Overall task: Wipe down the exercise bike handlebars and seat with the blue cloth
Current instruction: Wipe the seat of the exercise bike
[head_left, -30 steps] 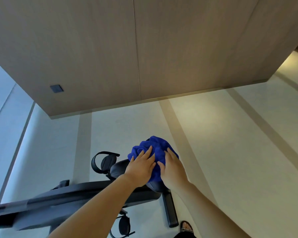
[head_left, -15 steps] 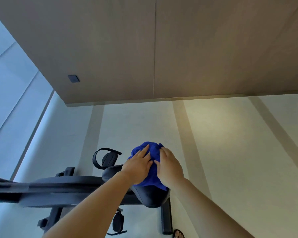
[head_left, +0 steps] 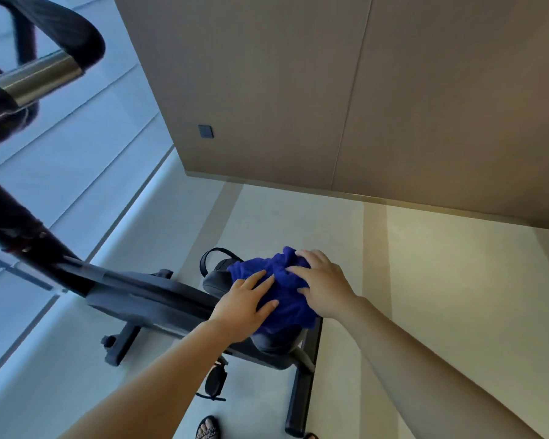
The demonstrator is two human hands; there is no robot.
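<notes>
Both hands press flat on the bunched blue cloth (head_left: 284, 291), which covers most of the bike's seat (head_left: 214, 282). The left hand (head_left: 243, 307) lies palm down with fingers spread, on the cloth's near-left part; the right hand (head_left: 322, 288) lies palm down with fingers slightly apart, over its far-right part. Neither pinches the cloth. The seat's long axis runs from the far left, where a bare dark end shows beside a pedal strap (head_left: 217, 256), to the near right, where its underside shows below the cloth. The bike's frame (head_left: 146, 296) runs left from the seat toward the handlebars (head_left: 42, 55) at the upper left edge, one with a metal section. Compared with half a second ago, the view has swung left so the handlebars now show, the hands sit farther apart, and the cloth is spread wider over the seat.
</notes>
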